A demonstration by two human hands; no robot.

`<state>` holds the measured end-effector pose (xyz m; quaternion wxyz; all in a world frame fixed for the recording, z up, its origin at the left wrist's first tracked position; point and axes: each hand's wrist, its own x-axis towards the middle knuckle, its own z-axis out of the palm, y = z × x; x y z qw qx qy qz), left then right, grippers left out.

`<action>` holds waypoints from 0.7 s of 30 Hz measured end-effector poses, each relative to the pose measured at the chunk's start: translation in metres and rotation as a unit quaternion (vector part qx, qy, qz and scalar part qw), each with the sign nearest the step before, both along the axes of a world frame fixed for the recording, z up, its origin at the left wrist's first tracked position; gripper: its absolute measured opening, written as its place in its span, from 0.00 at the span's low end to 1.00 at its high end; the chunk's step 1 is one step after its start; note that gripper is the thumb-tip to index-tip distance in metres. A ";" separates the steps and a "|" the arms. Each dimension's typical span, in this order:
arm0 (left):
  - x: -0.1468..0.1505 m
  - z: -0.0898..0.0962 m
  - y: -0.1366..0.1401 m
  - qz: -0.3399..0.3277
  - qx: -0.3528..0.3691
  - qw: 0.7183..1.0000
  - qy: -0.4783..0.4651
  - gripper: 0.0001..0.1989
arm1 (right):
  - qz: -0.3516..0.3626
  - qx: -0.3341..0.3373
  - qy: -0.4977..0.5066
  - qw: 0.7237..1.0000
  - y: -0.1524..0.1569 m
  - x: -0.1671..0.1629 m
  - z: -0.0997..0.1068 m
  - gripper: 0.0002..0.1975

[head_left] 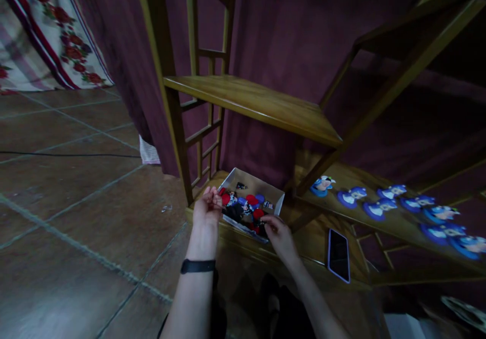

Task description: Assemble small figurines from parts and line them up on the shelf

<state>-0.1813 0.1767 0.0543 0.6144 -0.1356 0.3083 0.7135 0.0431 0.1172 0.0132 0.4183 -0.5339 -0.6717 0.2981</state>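
A shallow cardboard box (pixel 281 203) stands on the low wooden shelf, holding a heap of small figurines (pixel 248 204) in red, blue, black and white. My left hand (pixel 208 204) is at the box's left edge, palm turned up, fingers loosely curled and apart. Nothing clearly shows in its palm. Over the front right corner of the box, my right hand (pixel 277 227) has its thumb and fingers pinched together beside a dark piece among the red ones. What lies between those fingertips is too small and dark to make out.
On the shelf to the right stand several blue-and-white figurines (pixel 379 208). A phone (pixel 338 255) lies on the lower board near its front edge. Above the box juts a wooden shelf board (pixel 254 103), with an upright post (pixel 167 101) at left. Purple curtain (pixel 266 35) hangs behind.
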 end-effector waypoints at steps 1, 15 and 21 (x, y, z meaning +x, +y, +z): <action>-0.004 0.002 -0.001 0.014 0.005 1.000 -0.001 0.14 | 0.001 -0.010 -0.004 1.000 0.013 -0.002 -0.008 0.11; -0.019 0.009 0.003 0.062 0.001 0.998 -0.030 0.16 | 0.119 0.030 -0.141 0.982 0.116 -0.091 -0.048 0.16; -0.014 0.005 0.006 0.052 -0.006 0.998 -0.044 0.14 | 0.119 0.000 -0.165 0.979 0.136 -0.090 -0.064 0.16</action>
